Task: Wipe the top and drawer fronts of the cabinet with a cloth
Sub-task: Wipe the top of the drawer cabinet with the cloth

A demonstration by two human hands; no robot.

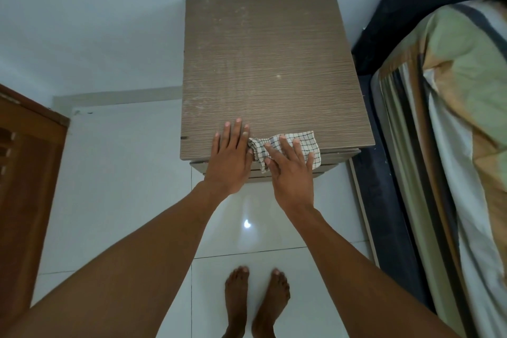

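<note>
Your right hand presses flat, fingers spread, on the cloth, bunched lengthwise along the cabinet front edge; left hand flat, empty.

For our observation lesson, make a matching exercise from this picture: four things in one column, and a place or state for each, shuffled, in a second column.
Things:
1. checked white cloth
2. left hand
3. brown wood-grain cabinet top
4. striped green and tan bedding

Places or states:
A. flat on the bare cabinet top, beside the cloth
B. dusty, with pale smudges
C. under the right hand, at the front edge
D. to the right of the cabinet

Pairs: 1-C, 2-A, 3-B, 4-D
</note>
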